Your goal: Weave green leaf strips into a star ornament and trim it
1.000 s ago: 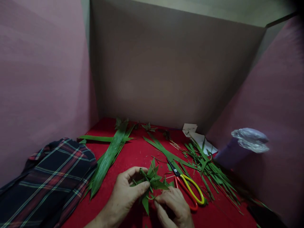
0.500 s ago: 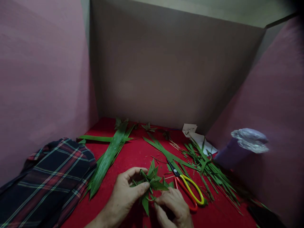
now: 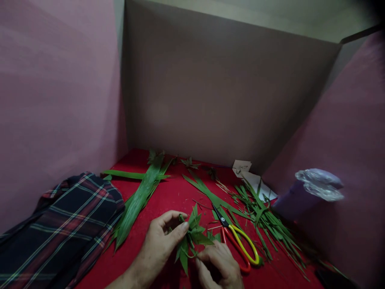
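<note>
Head cam view, looking down at a red table (image 3: pixel 174 198). Closest to the camera, both hands are on 1 small woven leaf figure (image 3: pixel 194 235), which sits low in the middle of the shot, just above the table surface. The left hand (image 3: pixel 158 251) pinches it from the left, thumb over the top and forefinger pressed on the spiky green bits. The right hand (image 3: pixel 218 265) is curled narrow at the bottom end of it, fingertips closed on a thin looped strip. How tight that grip is I can't tell, since the knuckles cover it.

Just right of the hands lie scissors (image 3: pixel 242 247) with 1 yellow handle and 1 red handle, blades shut and pointing up-left, touching some loose strips. Left of the hands, a bundle of long leaves (image 3: pixel 136 202) runs diagonally away, and a dark plaid cloth (image 3: pixel 60 224) is heaped at the left edge. Further right there's a messy pile of leaf strips (image 3: pixel 267 218), and past it a purple cup (image 3: pixel 290 196) with crumpled clear plastic (image 3: pixel 319 184) on top. Further back, a white paper (image 3: pixel 255 180) sits near the corner, plus a few small leaf scraps (image 3: pixel 189 162) by the rear edge. Behind everything stands a brown cardboard panel (image 3: pixel 216 92), with pink walls (image 3: pixel 54 88) on both sides.
</note>
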The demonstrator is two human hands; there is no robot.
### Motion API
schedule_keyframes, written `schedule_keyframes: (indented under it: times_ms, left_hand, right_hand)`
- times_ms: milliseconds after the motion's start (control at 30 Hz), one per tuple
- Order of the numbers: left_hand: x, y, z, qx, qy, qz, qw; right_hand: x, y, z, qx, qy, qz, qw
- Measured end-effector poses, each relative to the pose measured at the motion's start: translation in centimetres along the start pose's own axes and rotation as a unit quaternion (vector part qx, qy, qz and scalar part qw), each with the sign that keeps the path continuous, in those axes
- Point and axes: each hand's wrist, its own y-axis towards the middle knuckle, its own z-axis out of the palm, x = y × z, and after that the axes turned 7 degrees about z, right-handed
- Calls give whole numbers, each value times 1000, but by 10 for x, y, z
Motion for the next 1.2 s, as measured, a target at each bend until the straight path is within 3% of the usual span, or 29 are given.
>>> schedule_keyframes:
  times_ms: [667,1200]
  left_hand:
    - [3,-2,0,10,-36,-8,999]
    - [2,-3,0,13,-38,-30,999]
  right_hand:
    - [-13,-5,11,-35,8,-46,998]
    - [-15,-6,9,1,11,-49,999]
